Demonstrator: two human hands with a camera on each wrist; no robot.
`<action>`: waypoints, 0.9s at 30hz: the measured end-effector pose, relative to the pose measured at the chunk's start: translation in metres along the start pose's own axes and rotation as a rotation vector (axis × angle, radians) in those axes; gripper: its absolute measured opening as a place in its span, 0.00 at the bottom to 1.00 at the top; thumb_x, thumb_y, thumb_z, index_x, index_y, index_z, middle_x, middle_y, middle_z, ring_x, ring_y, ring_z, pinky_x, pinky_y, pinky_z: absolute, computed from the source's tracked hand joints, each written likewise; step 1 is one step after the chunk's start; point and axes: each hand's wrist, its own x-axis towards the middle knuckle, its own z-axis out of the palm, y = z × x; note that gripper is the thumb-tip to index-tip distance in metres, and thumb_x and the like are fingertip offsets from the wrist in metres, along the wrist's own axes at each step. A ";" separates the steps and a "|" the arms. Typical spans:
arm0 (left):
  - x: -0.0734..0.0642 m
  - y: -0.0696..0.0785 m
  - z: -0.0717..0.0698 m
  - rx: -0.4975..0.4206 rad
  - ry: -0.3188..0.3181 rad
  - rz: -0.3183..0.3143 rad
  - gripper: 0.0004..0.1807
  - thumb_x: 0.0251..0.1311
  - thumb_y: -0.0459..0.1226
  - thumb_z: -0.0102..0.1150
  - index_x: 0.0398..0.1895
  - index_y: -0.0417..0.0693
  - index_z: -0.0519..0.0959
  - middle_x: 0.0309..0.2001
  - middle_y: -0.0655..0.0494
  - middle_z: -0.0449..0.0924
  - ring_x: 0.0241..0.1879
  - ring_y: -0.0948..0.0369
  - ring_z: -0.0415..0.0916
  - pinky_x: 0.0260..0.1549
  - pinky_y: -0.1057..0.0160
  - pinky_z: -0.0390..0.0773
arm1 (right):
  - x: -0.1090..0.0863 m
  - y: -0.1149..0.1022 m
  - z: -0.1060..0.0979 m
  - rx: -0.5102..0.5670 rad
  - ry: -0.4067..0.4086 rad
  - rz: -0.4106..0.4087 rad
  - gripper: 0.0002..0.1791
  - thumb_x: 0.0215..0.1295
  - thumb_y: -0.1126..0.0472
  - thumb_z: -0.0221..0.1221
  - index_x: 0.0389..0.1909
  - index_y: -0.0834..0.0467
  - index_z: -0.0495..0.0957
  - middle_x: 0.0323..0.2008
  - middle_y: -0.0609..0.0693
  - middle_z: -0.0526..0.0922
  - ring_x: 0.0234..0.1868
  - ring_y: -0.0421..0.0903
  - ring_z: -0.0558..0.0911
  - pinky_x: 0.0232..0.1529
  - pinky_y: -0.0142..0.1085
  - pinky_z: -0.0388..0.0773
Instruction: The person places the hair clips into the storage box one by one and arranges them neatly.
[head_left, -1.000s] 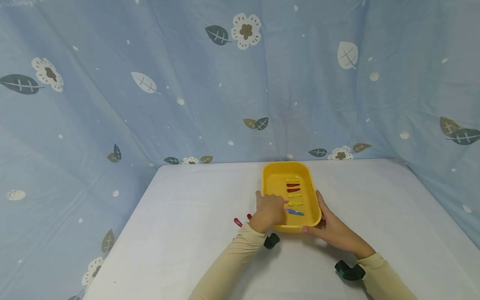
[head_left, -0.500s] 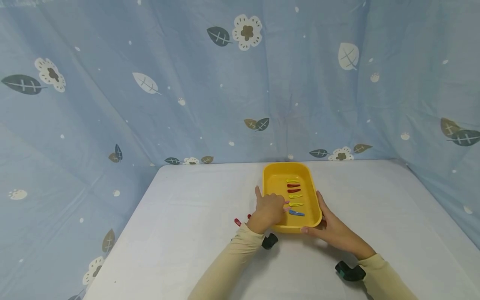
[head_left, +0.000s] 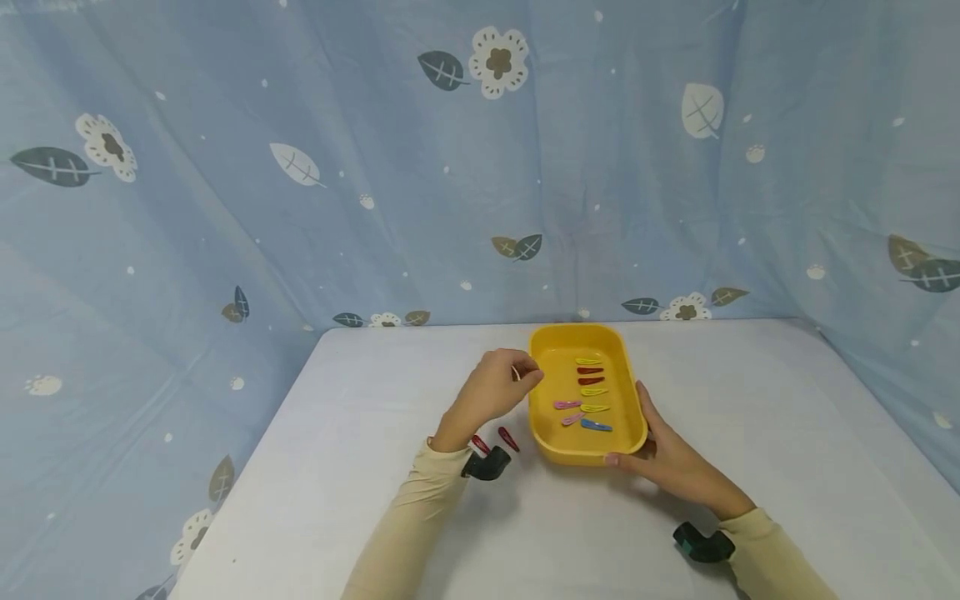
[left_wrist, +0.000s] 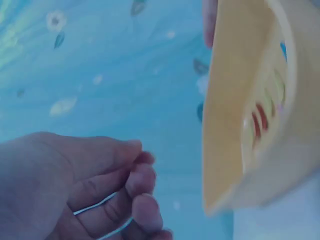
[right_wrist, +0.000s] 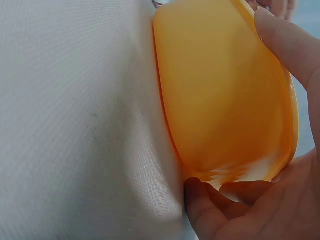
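Observation:
A yellow tray (head_left: 555, 437) stands on the table with hair snap clips in it: two red clips (head_left: 590, 371), several yellow clips (head_left: 595, 392), two pink clips (head_left: 567, 405) and a blue clip (head_left: 596, 425). My right hand (head_left: 675, 462) grips its near right corner, thumb on the near rim and fingers (right_wrist: 205, 210) low against the wall. My left hand (head_left: 495, 387) hovers beside the tray's left rim. Its fingers are loosely bent with the thumb near the index tip, and I see nothing between them. Under the left wrist two dark red clips (head_left: 508, 439) lie on the table.
The white-covered table (head_left: 360, 500) spreads out on both sides of the tray. A blue patterned curtain (head_left: 375, 167) hangs behind the table and along its sides. A black wrist camera (head_left: 487, 464) is strapped below my left hand, another on the right wrist.
My left hand has come up out of the tray and moved left past its rim. The pink clips and the loose red clips now show more fully. The right hand has stayed on the tray.

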 end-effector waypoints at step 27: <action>-0.061 -0.089 -0.010 -0.011 -0.077 -0.298 0.06 0.62 0.36 0.70 0.31 0.40 0.89 0.28 0.54 0.86 0.27 0.64 0.75 0.27 0.67 0.73 | 0.001 0.000 -0.001 0.011 -0.008 -0.006 0.70 0.65 0.43 0.69 0.82 0.51 0.19 0.84 0.63 0.33 0.79 0.65 0.61 0.71 0.56 0.64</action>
